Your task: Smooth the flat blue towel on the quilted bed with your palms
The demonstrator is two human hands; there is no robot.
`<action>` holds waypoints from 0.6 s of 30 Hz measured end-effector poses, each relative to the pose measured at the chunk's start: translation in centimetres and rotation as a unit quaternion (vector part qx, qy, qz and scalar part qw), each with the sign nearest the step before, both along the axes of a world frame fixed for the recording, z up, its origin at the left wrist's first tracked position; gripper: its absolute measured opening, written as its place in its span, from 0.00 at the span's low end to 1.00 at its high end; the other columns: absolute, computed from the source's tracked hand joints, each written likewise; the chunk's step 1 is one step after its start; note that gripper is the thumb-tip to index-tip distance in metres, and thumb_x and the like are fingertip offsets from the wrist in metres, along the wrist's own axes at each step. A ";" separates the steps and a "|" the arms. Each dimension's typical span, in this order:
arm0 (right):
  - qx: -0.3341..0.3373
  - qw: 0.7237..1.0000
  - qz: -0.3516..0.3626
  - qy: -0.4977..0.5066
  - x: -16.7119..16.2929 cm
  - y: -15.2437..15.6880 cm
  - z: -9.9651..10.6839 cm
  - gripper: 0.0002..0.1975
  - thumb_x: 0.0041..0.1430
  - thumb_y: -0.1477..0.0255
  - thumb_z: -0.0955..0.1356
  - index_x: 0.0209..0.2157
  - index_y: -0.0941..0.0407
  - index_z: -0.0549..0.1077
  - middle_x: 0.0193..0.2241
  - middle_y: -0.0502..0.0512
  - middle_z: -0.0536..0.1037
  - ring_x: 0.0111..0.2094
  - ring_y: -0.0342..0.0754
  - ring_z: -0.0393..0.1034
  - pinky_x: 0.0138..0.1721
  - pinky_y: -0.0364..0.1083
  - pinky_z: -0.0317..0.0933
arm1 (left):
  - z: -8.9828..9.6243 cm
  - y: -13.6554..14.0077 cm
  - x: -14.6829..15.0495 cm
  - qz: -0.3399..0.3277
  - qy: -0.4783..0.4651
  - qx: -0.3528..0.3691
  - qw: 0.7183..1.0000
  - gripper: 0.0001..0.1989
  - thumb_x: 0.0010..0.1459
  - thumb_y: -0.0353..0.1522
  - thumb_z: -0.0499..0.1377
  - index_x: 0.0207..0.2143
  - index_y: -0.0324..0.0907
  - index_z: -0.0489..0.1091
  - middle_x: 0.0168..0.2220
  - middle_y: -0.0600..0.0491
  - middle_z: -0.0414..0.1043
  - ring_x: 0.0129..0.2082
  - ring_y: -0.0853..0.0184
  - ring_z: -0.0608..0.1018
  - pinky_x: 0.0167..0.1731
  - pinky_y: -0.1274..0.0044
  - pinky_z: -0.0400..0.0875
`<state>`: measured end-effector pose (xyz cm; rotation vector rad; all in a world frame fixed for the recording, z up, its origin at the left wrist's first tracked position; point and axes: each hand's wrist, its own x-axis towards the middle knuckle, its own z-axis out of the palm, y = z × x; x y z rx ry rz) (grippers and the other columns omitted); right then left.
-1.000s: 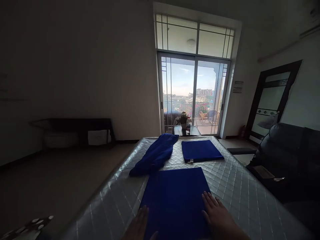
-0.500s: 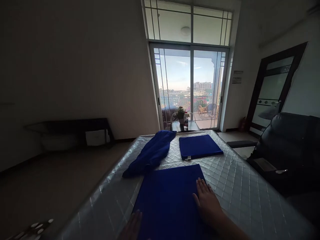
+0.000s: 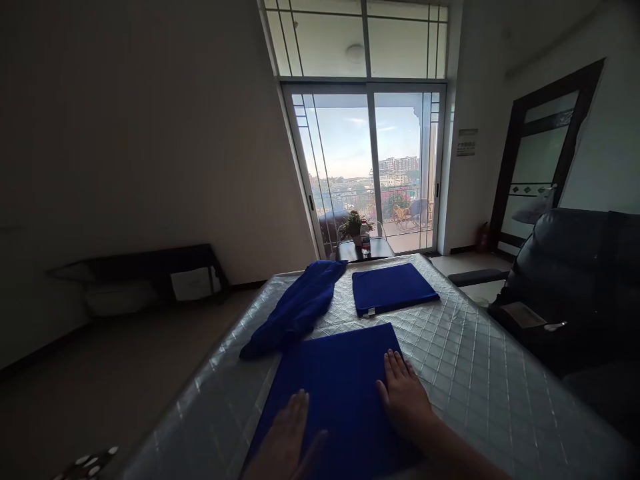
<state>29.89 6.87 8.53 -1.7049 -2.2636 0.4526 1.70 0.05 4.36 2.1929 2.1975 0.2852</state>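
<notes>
A blue cloth (image 3: 345,373), folded into a flat rectangle, lies on the silver quilted table cover (image 3: 470,373) in front of me. My right hand (image 3: 404,387) rests flat on its right edge, fingers stretched forward. Over the cloth's left part is my left hand (image 3: 287,433), fingers extended and thumb apart; whether it presses down or hovers I cannot tell. Beyond, a second folded blue cloth (image 3: 395,288) with a small white tag lies at the far right. A crumpled blue cloth (image 3: 300,303) is heaped at the far left, close to the near cloth's far corner.
Past the table's far end, a small dark table (image 3: 377,249) holds a potted plant (image 3: 354,228) and a bottle (image 3: 365,239), before glass sliding doors. A black armchair (image 3: 585,280) stands at the right. Against the left wall is a low dark bench (image 3: 145,267).
My left hand has moved forward and right, farther over the near folded cloth. The right hand stays at the right edge. The view has shifted slightly.
</notes>
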 end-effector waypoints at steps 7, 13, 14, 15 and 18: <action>0.042 0.999 0.019 -0.003 0.3 0.8 -2.0 0.32 0.69 0.64 0.56 0.70 0.60 0.54 0.72 0.59 0.49 0.73 0.55 0.41 0.72 0.57 0.41 | 5.2 5.2 14.1 -0.209 -0.053 -0.017 0.976 0.35 0.70 0.50 0.40 0.71 0.41 0.51 0.72 0.45 0.51 0.72 0.57 0.56 0.69 0.60 0.58; 0.074 0.997 0.023 0.031 0.4 0.9 -3.0 0.30 0.70 0.64 0.55 0.70 0.58 0.53 0.71 0.59 0.50 0.72 0.55 0.42 0.72 0.58 0.43 | 3.1 8.7 14.5 -0.179 -0.040 -0.012 0.983 0.33 0.72 0.48 0.38 0.71 0.39 0.52 0.72 0.42 0.53 0.73 0.59 0.54 0.70 0.59 0.55; 0.065 0.997 0.015 0.039 0.4 0.8 -2.8 0.30 0.70 0.64 0.55 0.70 0.60 0.54 0.71 0.60 0.50 0.72 0.55 0.42 0.72 0.58 0.42 | 2.8 8.8 13.8 -0.161 -0.029 -0.015 0.986 0.34 0.71 0.48 0.38 0.70 0.38 0.52 0.72 0.42 0.52 0.73 0.58 0.54 0.70 0.59 0.53; 0.056 0.997 0.008 0.048 0.3 0.7 -2.6 0.31 0.70 0.64 0.55 0.70 0.61 0.54 0.71 0.61 0.50 0.73 0.55 0.42 0.72 0.59 0.42 | 2.6 8.8 12.9 -0.143 -0.017 -0.020 0.989 0.35 0.71 0.49 0.39 0.70 0.36 0.52 0.73 0.42 0.51 0.73 0.58 0.53 0.71 0.59 0.53; 0.038 0.997 0.002 0.073 0.4 0.5 -1.9 0.32 0.70 0.63 0.56 0.70 0.65 0.53 0.71 0.63 0.48 0.73 0.56 0.40 0.72 0.59 0.40 | 2.3 8.7 9.9 -0.095 0.030 -0.031 0.995 0.34 0.71 0.46 0.38 0.71 0.35 0.51 0.73 0.44 0.49 0.73 0.59 0.52 0.71 0.61 0.52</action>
